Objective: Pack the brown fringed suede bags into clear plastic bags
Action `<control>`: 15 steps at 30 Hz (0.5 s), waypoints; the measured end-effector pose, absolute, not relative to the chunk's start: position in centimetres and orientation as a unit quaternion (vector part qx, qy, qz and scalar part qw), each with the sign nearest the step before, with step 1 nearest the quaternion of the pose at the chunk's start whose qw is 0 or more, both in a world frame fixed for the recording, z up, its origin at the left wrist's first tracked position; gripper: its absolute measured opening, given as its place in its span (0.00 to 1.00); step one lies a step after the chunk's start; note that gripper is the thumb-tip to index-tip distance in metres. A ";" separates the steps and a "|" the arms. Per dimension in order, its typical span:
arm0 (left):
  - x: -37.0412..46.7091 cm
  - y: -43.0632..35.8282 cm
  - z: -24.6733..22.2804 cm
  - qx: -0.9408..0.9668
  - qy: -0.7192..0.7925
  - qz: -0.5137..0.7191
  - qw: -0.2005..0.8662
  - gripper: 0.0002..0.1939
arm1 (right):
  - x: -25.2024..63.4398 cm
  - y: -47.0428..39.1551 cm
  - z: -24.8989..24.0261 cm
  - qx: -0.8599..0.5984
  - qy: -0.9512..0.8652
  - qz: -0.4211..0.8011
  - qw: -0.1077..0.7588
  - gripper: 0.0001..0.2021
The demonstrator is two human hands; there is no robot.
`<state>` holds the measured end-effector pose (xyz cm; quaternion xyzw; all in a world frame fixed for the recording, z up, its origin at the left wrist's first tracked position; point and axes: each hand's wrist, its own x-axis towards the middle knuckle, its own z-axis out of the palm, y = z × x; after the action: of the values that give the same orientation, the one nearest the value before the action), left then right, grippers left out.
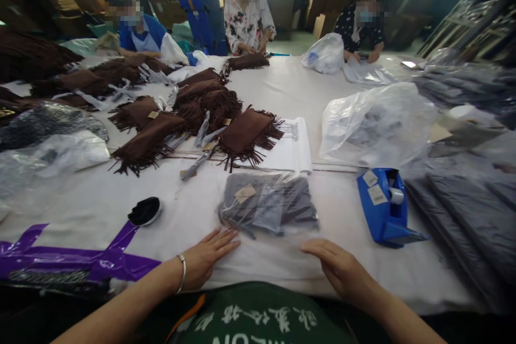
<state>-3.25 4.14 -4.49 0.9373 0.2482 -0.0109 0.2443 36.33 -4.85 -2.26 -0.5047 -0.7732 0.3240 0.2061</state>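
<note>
Bagged grey garment [269, 203], long axis crosswise

On the worktop [282, 86], a bagged garment [268, 203] lies straight ahead, just beyond both hands. The left hand [207, 258] rests flat at the bag's near left corner, and the right hand [342, 269] lies flat at its near right edge. A tape dispenser [385, 207] stands to the right of the bag, near it. Left of the bag sits a small bowl [145, 210], with strips of tape [76, 260] stuck down in front of it. Behind the bag lies a stack of flat bags [292, 148], with fringed pieces [245, 134] heaped on it and spreading leftwards. A loose plastic bag [374, 123] lies behind the dispenser. Three people sit along the far edge.
</note>
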 end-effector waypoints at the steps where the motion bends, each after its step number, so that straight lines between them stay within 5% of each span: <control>1: -3.5 4.2 -4.1 0.936 0.242 -0.016 0.254 0.44 | 36.8 -3.5 -2.3 -0.493 -0.782 0.334 0.185 0.29; 7: -5.2 4.9 -3.5 0.920 0.254 0.005 0.298 0.39 | 40.0 -0.4 -4.2 -0.435 -0.820 0.360 0.092 0.34; 12: -4.4 5.2 -5.5 0.870 0.339 0.152 0.325 0.17 | 39.4 -1.6 -7.1 -0.528 -0.723 0.367 0.254 0.15; 15: -2.8 4.4 -6.9 0.746 0.541 0.268 0.281 0.15 | 37.9 -3.4 -9.5 -0.644 -0.615 0.308 0.334 0.17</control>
<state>-2.81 4.36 -6.85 0.7462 0.5408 0.2684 0.2807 37.91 -3.41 -9.50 -0.6442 -0.6153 0.3075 0.3344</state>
